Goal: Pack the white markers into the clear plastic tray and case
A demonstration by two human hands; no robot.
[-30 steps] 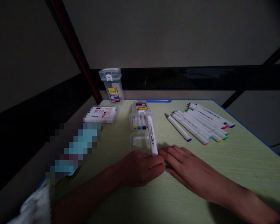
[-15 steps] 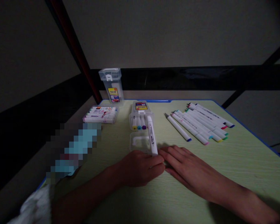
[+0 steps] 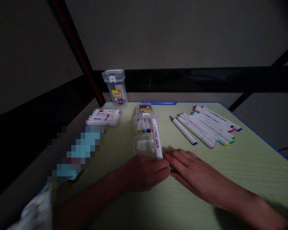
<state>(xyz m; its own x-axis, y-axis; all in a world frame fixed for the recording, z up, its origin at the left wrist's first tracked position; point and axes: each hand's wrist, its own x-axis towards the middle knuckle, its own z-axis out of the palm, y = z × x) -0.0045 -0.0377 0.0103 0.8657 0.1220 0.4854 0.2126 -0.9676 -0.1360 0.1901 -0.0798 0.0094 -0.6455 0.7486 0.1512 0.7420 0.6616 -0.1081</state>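
Observation:
My left hand [image 3: 146, 172] pinches the lower end of a white marker [image 3: 156, 137] between thumb and forefinger. The marker leans upright, its top in front of the open clear case [image 3: 145, 119], in which several markers show yellow, blue and purple ends. Behind the held marker lies the case's flipped-open lid [image 3: 144, 145]. My right hand [image 3: 184, 164] rests low over the table with its fingers stretched out, their tips against my left fingertips. Nothing shows in it, though its underside is hidden. Right of the case lies a single marker with a blue end [image 3: 184, 131].
Several white markers [image 3: 204, 126] lie in a slanted row at the right of the table [image 3: 194, 198]. A tall clear case [image 3: 116, 91] stands at the back left. Before it lies a flat pack of markers [image 3: 103, 117]. A blurred light-blue object [image 3: 80, 153] is at the left edge.

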